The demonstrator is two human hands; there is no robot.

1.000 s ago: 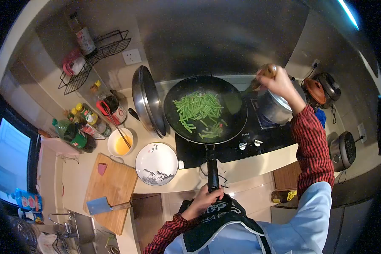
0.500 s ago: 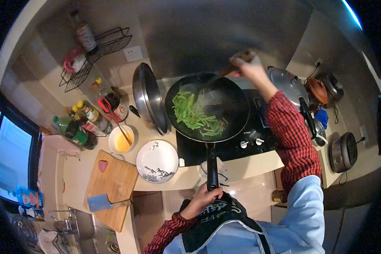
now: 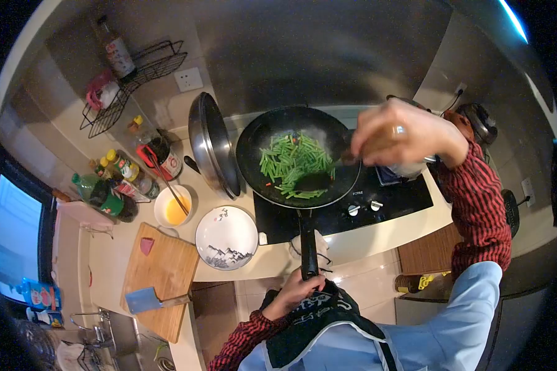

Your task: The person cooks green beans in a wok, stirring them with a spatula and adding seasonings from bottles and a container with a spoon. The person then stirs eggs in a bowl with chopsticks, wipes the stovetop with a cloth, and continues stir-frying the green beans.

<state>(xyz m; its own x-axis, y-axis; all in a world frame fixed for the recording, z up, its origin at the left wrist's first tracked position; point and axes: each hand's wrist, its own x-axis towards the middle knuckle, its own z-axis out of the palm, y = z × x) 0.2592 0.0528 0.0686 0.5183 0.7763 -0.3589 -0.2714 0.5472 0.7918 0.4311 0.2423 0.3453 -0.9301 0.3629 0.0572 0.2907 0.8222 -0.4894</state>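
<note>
My left hand (image 3: 298,289) is wrapped around the black handle of the wok (image 3: 260,133), which sits on the gas stove. Cut green beans (image 3: 291,156) lie across the wok's middle with a few red bits. Over the wok's right rim, my right hand (image 3: 411,133) grips the brown handle of a spatula (image 3: 314,181). The dark spatula blade rests low among the beans, and my fingers hide most of its handle. Beside the wok on the left, a steel lid (image 3: 213,148) stands on its edge.
A white plate (image 3: 226,226) and a bowl (image 3: 160,214) of beaten egg with chopsticks are left of the stove. The cutting board (image 3: 167,263) carries a cleaver (image 3: 143,300) and a pink piece. Several bottles (image 3: 105,195) line the wall. Stove knobs (image 3: 353,210) face front.
My right hand has swung from behind the wok to its right front, bringing the spatula blade toward me. The beans have shifted from the wok's left side toward its middle. My left hand stays put.
</note>
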